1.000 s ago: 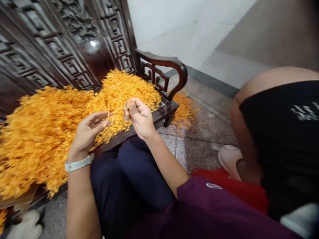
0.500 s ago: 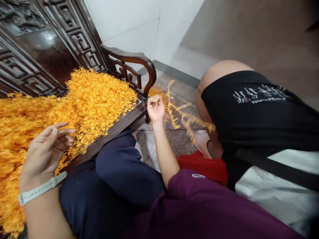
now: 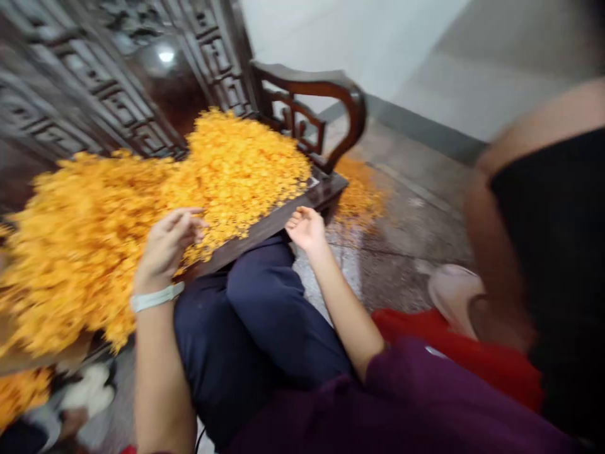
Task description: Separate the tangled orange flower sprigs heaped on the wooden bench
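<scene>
My left hand, with a pale watch strap at the wrist, hovers at the front of a heap of yellow-orange artificial flower sprigs on a dark wooden bench. Its fingers are loosely bent and apart, and I see nothing in them. Past the bench's front edge, above my knees, my right hand is held palm up. Its fingers curl slightly, with nothing visible in them. Motion blur softens both hands.
The bench has a carved back and a curved armrest. More orange pieces lie on the floor beyond it. At the right stands another person in black clothing and a pink shoe, near red cloth.
The view has swung left, so the bench sits farther right. A yellow branching sprig, earlier in the air beyond my right hand, is out of sight. My right hand has come closer to the bench edge.
</scene>
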### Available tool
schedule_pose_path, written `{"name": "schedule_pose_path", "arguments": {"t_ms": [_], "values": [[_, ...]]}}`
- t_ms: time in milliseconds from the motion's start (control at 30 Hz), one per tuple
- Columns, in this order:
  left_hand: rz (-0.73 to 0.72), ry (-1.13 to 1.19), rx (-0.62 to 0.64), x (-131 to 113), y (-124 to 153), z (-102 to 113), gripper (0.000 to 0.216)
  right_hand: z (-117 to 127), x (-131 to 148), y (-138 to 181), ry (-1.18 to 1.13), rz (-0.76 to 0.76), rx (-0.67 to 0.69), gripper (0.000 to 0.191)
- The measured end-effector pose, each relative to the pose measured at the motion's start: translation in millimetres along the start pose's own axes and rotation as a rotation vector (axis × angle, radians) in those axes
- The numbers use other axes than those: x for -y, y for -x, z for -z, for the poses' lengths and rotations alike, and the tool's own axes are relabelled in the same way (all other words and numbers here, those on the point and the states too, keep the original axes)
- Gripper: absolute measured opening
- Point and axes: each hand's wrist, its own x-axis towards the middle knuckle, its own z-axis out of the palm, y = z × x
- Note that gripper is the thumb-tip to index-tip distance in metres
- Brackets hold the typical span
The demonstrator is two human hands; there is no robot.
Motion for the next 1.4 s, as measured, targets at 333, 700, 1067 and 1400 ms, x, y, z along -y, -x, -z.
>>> {"name": "schedule_pose_path", "arguments": {"t_ms": [333, 700, 1067, 1400], "values": [[-0.264, -1.139, -0.249, 73.3, -14.8, 66.2, 0.021, -1.9, -76.8, 31.2, 1.285, 0.189, 0.652, 0.02], [-0.208, -1.736, -0.473, 28.1, -55.2, 178.7, 0.055, -23.9, -84.4, 23.3, 1.892, 0.143, 0.91, 0.046], [-0.232, -1.517, -0.461, 82.8, -53.4, 251.8, 0.098, -208.5, -250.1, -69.5, 2.064, 0.674, 1.054, 0.053], [-0.087, -1.365, -0.453, 103.1, -60.5, 270.5, 0.105, -241.1, -327.3, -134.5, 2.173, 0.437, 0.984, 0.019]]}}
